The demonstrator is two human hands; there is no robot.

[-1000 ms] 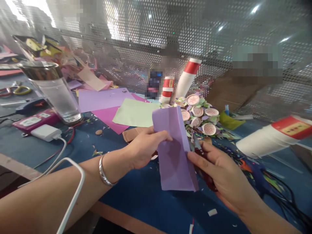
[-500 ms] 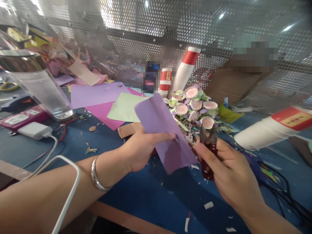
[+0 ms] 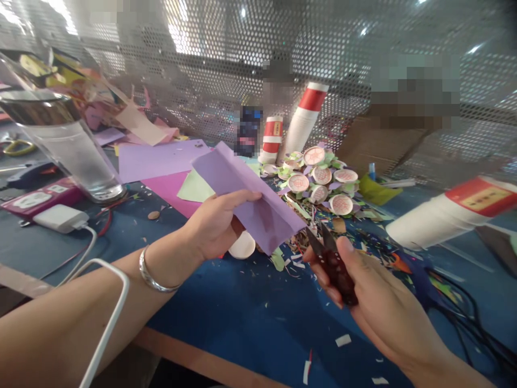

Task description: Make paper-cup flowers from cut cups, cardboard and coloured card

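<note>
My left hand point(image 3: 220, 221) grips a creased sheet of purple paper point(image 3: 246, 188) with the thumb on top, holding it above the table. In my right hand point(image 3: 371, 285) is a pair of thread snips point(image 3: 333, 264) with dark red handles; the blades are apart and point at the paper's lower right corner, close to it. Below the left hand a round white disc point(image 3: 242, 246) lies on the blue table. Beyond the paper sits a cluster of paper cups with printed round bottoms point(image 3: 322, 175), trimmed with green and purple paper pieces.
White cup stacks with red bands stand point(image 3: 305, 118) at the back and lie point(image 3: 452, 210) at the right. A glass water bottle point(image 3: 76, 145), a power strip point(image 3: 44, 194) and a white cable point(image 3: 109, 323) are at left. Purple sheets point(image 3: 157, 159) and scraps point(image 3: 297, 258) cover parts of the table.
The purple paper has moved up and left with my left hand, uncovering the white disc. My right hand has lowered slightly, and the snips have tilted left toward the paper's corner.
</note>
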